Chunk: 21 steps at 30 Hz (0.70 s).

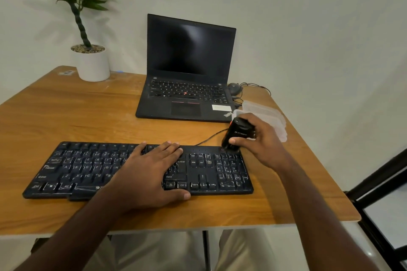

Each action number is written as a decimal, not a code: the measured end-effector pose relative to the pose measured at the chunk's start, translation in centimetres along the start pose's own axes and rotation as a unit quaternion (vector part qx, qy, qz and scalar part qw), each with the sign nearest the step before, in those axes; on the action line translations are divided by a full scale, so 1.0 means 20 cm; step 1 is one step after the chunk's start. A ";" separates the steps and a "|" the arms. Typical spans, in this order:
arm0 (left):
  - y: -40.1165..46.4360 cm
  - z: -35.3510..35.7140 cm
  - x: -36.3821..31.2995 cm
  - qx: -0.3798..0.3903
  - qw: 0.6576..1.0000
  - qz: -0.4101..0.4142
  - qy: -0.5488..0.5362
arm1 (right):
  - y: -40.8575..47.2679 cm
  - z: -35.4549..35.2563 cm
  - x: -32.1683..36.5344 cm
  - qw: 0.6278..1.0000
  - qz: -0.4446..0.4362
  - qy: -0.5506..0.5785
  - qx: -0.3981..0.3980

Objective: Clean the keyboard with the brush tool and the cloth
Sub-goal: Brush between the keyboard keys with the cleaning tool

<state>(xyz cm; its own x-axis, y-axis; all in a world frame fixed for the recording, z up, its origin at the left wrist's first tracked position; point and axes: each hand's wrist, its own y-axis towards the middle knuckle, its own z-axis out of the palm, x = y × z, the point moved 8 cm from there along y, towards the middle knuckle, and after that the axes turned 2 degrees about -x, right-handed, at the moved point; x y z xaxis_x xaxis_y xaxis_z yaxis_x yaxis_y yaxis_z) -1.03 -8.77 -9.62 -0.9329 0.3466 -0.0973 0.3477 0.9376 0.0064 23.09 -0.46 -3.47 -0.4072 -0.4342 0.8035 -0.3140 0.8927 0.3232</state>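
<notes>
A black wired keyboard (72, 169) with dusty white-marked keys lies across the near part of the wooden table (88, 114). My left hand (152, 171) lies flat on its middle keys, fingers straight and spread. My right hand (259, 138) grips a black brush tool (236, 134) upright, its lower end at the keyboard's far right corner above the number pad. No cloth is in view.
An open black laptop (187, 72) with a dark screen stands behind the keyboard. A black mouse (234, 88) with cables lies to its right. A clear plastic case (268, 114) sits behind my right hand. A potted plant (91, 61) stands at the far left corner.
</notes>
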 end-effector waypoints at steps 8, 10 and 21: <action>0.01 0.00 0.02 0.004 1.000 -0.005 -0.003 | 0.01 0.01 0.02 0.993 -0.042 0.049 -0.098; 0.01 0.00 0.02 0.004 1.000 -0.006 -0.001 | 0.00 -0.05 0.01 0.992 -0.034 0.061 -0.109; 0.01 -0.01 0.02 -0.003 1.000 -0.005 -0.013 | 0.07 0.15 0.08 0.996 0.008 0.065 -0.068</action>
<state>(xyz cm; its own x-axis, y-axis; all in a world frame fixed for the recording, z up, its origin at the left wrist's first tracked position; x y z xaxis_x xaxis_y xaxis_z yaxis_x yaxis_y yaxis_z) -1.40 -8.48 -9.56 -0.9336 0.3366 -0.1229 0.3379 0.9411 0.0108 19.37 -0.23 -3.32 -0.2949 -0.4082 0.8639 -0.1863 0.9113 0.3671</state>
